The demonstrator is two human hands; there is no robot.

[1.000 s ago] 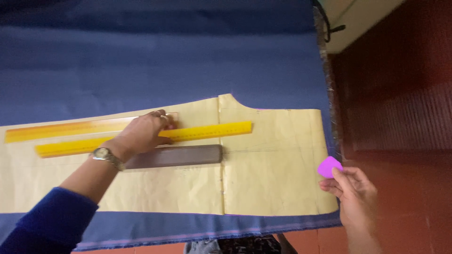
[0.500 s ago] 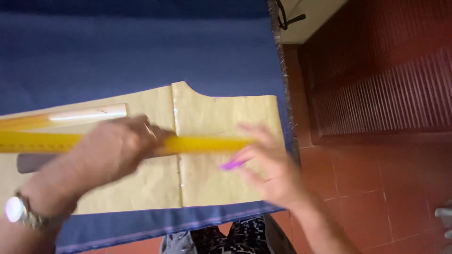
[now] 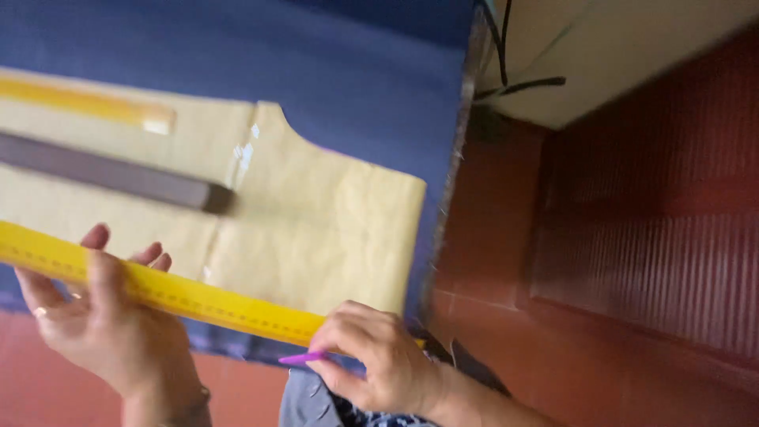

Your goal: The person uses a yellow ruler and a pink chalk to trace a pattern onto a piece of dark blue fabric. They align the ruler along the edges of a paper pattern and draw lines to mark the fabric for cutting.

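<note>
My left hand grips a long yellow ruler, thumb over its top face, near the front edge of the table. My right hand holds the ruler's right end and pinches a thin purple piece of tailor's chalk in its fingers. The ruler lies slanted along the lower edge of a cream paper pattern that rests on blue cloth.
A dark grey bar lies as a weight on the pattern. A second yellow ruler sits farther back on the paper. Red tiled floor lies to the right of the table edge. A cream wall with black cords is at top right.
The ruler has been lifted off the middle of the pattern and brought down to its near edge. My right hand has come onto the ruler's end. The view has tilted.
</note>
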